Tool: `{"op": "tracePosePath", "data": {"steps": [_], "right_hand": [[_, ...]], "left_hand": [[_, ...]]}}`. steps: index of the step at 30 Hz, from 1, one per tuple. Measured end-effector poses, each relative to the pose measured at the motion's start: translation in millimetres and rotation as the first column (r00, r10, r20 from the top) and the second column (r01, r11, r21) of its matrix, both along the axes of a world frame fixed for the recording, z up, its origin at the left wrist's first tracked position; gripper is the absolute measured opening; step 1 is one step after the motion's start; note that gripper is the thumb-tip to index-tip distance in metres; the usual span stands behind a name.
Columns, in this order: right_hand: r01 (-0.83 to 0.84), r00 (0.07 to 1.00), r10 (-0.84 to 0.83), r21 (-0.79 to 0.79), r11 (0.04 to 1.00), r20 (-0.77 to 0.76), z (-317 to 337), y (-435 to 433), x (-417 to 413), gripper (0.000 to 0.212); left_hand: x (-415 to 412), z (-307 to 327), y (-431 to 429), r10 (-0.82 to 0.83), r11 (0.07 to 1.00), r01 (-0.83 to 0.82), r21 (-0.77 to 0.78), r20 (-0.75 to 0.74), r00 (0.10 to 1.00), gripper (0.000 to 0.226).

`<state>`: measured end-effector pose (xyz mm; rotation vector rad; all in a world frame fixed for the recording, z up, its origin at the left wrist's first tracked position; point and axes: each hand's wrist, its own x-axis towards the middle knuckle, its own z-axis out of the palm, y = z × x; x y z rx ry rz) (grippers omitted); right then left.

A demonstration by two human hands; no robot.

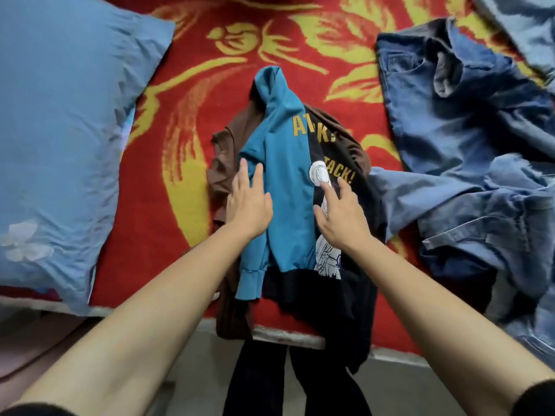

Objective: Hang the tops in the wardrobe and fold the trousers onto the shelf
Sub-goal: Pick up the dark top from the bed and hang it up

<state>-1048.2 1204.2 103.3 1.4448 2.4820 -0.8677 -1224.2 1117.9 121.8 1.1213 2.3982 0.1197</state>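
Head view: two bare arms reach forward over a bed covered in a red and yellow patterned blanket.
Left hand: flat, palm down, fingers spread and open, gripping nothing; the fingertips lie on the left edge of the teal top.
Right hand: also flat with open fingers, holding nothing; the fingertips touch the white printed figure on the black top.
Teal top: lies between the two sets of fingers, stretching away past the fingertips and back toward the wrists, draped over the other tops.
Black top: under and just right of the right fingers, with yellow lettering beyond the fingertips; its lower part hangs over the bed edge.
Brown top: beneath the pile, showing just left of the left fingers.
Jeans: a crumpled heap of blue denim well right of the right fingers, some spilling off the bed.
Pillow: light blue, well left of the left fingers.
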Motion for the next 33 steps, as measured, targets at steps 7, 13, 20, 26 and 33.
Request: {"op": "tracePosePath", "data": {"steps": [7,13,20,26,33], "right_hand": [[0.133,0.972,-0.092,0.186,0.974,-0.217,-82.3,43.9,-77.5,0.055],[0.149,0.97,-0.136,0.051,0.987,-0.202,-84.6,56.1,-106.3,0.083],[-0.198,0.976,0.21,-0.166,0.966,0.057,-69.1,-12.7,-50.6,0.07],[-0.376,0.91,0.406,-0.25,0.892,0.083,-65.1,-56.5,-19.5,0.064],[-0.579,0.758,0.641,-0.327,0.746,0.12,-55.9,-59.7,-9.9,0.035]], "left_hand": [[-64.7,-103.8,76.6,0.26,0.933,-0.272,0.237,0.084,0.962,0.057],[-73.4,-126.4,59.1,0.275,0.903,-0.323,0.282,0.196,0.941,0.046],[-27.9,-103.6,-49.7,0.33,0.922,-0.361,0.139,0.202,0.922,0.014],[-39.2,-86.0,-75.9,0.526,0.815,-0.568,0.116,0.267,0.808,0.031],[-74.7,-90.6,-25.0,0.592,0.74,-0.671,0.041,0.433,0.68,0.063]]}}
